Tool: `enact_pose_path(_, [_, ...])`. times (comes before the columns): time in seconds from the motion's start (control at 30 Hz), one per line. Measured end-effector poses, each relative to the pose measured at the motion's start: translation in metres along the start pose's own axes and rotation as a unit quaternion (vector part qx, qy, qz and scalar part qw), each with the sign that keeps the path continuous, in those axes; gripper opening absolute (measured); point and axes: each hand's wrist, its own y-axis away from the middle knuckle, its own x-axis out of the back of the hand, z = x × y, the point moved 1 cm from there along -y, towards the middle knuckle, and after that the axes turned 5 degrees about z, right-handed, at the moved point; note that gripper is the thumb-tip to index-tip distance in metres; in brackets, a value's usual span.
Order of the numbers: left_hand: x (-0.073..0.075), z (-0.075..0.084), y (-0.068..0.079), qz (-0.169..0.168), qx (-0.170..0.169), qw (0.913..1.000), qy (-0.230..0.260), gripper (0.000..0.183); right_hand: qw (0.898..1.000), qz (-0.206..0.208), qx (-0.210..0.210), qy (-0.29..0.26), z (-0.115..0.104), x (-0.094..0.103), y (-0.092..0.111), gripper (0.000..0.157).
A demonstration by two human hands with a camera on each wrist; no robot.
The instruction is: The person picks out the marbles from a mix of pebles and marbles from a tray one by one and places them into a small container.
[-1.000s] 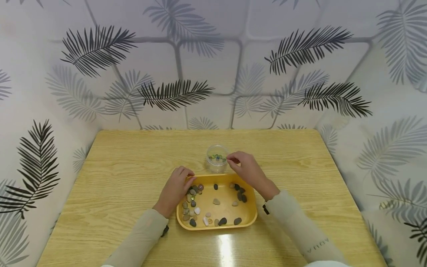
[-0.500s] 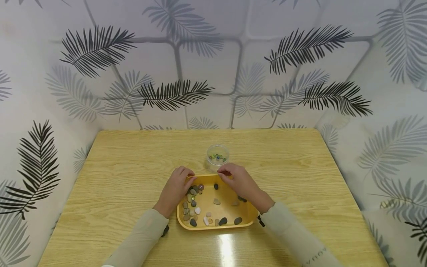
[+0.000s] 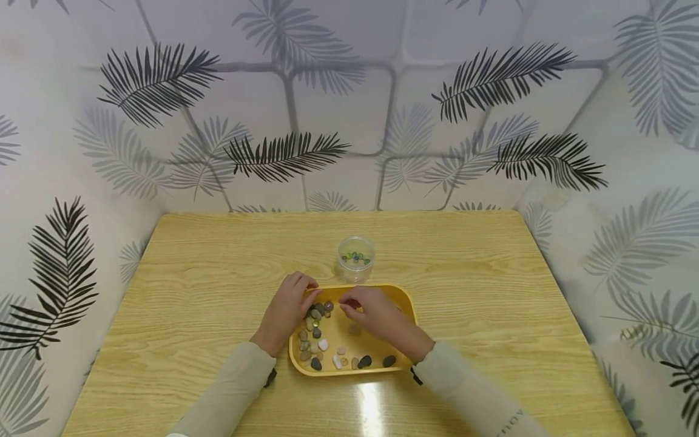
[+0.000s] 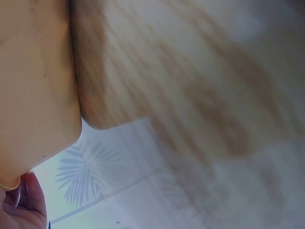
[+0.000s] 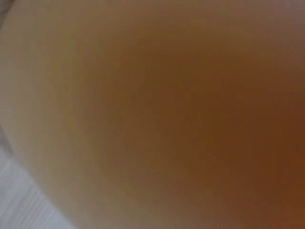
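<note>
A yellow tray holds grey, dark and white pebbles, most of them along its left side, with a green glass marble among them. My left hand grips the tray's far left corner, thumb at the rim; its fingertips show by the tray wall in the left wrist view. Over the tray is my right hand, thumb and forefinger slightly apart with nothing visible between them. It hides the tray's right part. Behind the tray, a clear round cup contains several coloured marbles.
The wooden table extends around the tray and cup. Behind it stands a wall covered in leaf-patterned cloth. The right wrist view is mostly a blurred yellow-brown surface.
My right hand has moved from the cup's right rim toward me and left, over the tray. The left hand stays at the tray corner.
</note>
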Motion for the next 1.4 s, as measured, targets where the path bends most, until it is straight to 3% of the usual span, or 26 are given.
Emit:
enact_pose_path(0.53, [0.001,0.001,-0.002,-0.005,0.010,0.9999,0.000,0.012,0.999,-0.052,0.009,-0.008,-0.015,-0.027,-0.002,0.017])
enact_pose_path(0.97, [-0.001,-0.001,-0.001,-0.005,0.009,0.9999,0.000,0.012,0.997,-0.074,-0.019,0.013,-0.021,-0.045,-0.006,0.018])
enact_pose_path(1.4, [-0.002,-0.002,0.000,-0.009,0.014,0.9999,0.001,0.010,0.997,-0.063,0.025,0.048,-0.023,-0.056,-0.008,0.016])
